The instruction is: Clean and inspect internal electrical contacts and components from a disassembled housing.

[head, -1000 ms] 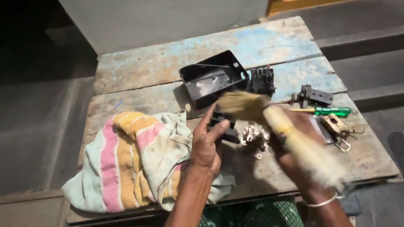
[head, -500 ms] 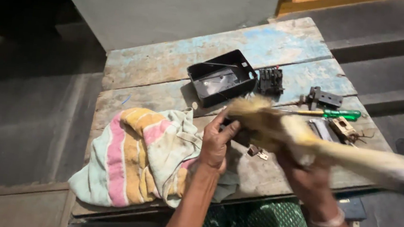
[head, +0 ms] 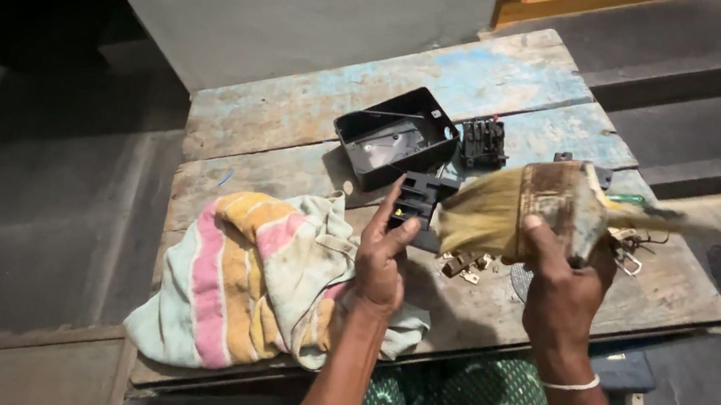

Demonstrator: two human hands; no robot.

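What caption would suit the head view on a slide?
Left hand holds a small black part while the right hand sweeps a paintbrush against it above a wooden table.

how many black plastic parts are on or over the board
3 that show: an open black box at the middle of the wooden board, a ribbed black block just right of it, and a black piece held in the left hand. The paintbrush may hide more.
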